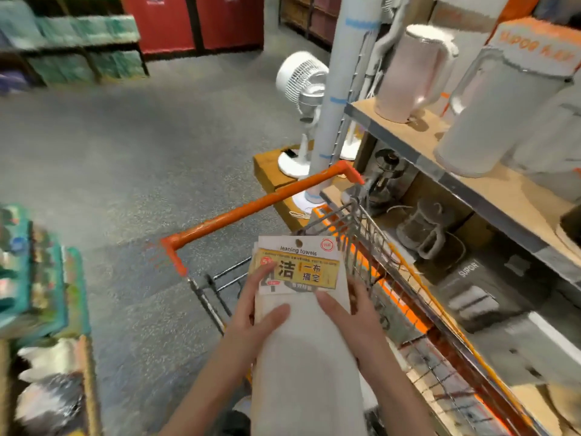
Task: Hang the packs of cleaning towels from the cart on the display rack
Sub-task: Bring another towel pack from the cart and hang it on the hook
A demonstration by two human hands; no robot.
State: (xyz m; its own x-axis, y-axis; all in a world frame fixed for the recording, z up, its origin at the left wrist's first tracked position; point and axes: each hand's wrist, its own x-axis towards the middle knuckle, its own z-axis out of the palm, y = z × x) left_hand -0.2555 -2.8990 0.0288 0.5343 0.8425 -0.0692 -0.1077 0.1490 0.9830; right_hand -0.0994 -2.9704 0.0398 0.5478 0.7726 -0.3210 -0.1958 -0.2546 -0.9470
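Both hands, left hand (262, 313) and right hand (349, 316), pinch the cleaning-towel packs (298, 297) above the cart (251, 209); light, floppy cloth, best held by the stiff header card.

The pack of cleaning towels (301, 309) looked like matt white cloth under a glossy printed card. At one o'clock, the cart (355, 228) showed bare metal wire and an orange plastic-looking handle.
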